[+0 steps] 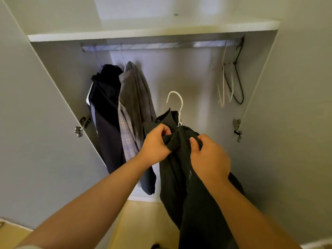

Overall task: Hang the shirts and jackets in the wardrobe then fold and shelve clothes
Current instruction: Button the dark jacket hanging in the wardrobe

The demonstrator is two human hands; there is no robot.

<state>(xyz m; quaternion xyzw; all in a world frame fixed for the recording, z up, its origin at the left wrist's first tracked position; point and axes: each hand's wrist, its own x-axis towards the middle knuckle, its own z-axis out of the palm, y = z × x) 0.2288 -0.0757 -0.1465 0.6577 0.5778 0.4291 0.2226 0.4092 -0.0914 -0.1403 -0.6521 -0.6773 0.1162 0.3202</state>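
Observation:
A black garment (181, 177) hangs from a white hanger (177, 105) that I hold up in front of the open wardrobe, its hook free in the air below the metal rail (158, 45). My left hand (156, 142) pinches the fabric at the collar on the left. My right hand (208, 157) grips the fabric on the right, just below the hanger neck. On the rail's left side hang a dark navy jacket (106, 114) and a grey plaid shirt (133, 105).
Several bare hangers (231, 83), white and black, hang at the rail's right end. A white shelf (143, 31) runs above the rail. Wardrobe doors stand open at left (36, 123) and right (296, 105), with hinges showing. Yellowish floor (143, 221) lies below.

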